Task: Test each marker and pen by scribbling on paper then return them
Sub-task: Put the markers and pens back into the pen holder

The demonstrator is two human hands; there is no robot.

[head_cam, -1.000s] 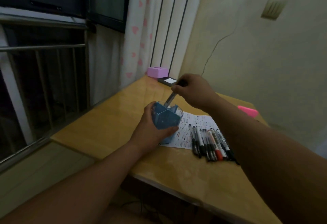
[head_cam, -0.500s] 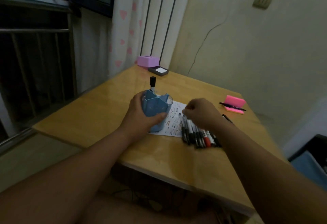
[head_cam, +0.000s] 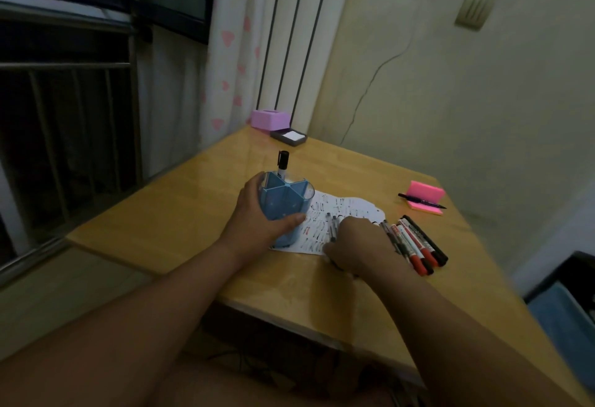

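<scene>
Down from above the holder a second ago, the right hand (head_cam: 357, 245) now lies knuckles-up over the near end of the marker row, having left one marker behind in the pot.

The glossy yellow wooden table (head_cam: 180, 213) carries the whole job. On it lies the white sheet of paper (head_cam: 351, 207), already thick with short test scribbles. At the sheet's left edge stands the blue plastic compartmented pen holder (head_cam: 283, 200), and the left hand (head_cam: 254, 218) grips it, fingers wrapped round the far wall and thumb across the near face, keeping it upright. To the right, the row of black and red markers (head_cam: 418, 245) rests side by side, partly on the paper and partly on the table, touching one another.

Two slim pens (head_cam: 332, 229) poke out beyond the right hand's knuckles; its fingers curl down out of sight, so whether they have pinched one cannot be told. The black-capped white marker (head_cam: 283, 163) stands upright in the holder's far compartment.

Judging from this, one return is done and the next pick is beginning, with most of the row left.
</scene>
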